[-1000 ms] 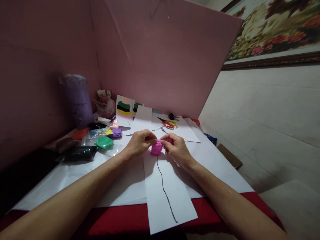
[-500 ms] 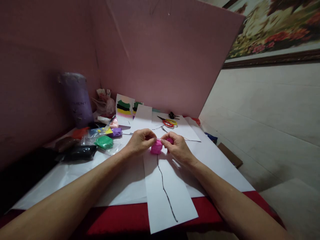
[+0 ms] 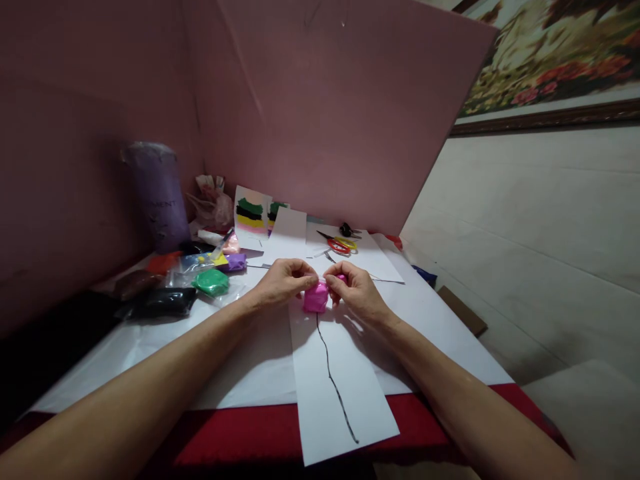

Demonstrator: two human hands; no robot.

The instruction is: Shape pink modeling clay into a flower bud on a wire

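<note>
A bright pink packet (image 3: 315,298) hangs between my hands, over the upper part of a white sheet (image 3: 345,413) that bears a wavy black line. My left hand (image 3: 287,279) pinches the packet's top edge between thumb and fingers. From the other side my right hand (image 3: 354,290) pinches the same edge close by, and a second bit of pink shows behind its fingers. The fingertips of both hands nearly meet. What the right palm holds is partly hidden.
Packets in green (image 3: 211,283), black (image 3: 165,303) and other colours lie at the left, before a purple cylinder (image 3: 163,200). Red-handled scissors (image 3: 339,247) rest on paper beyond my hands. Painted cards (image 3: 251,217) lean at the back.
My fingertips have shifted slightly on the pink packet, which shows a little more of its front. The whole view has moved slightly.
</note>
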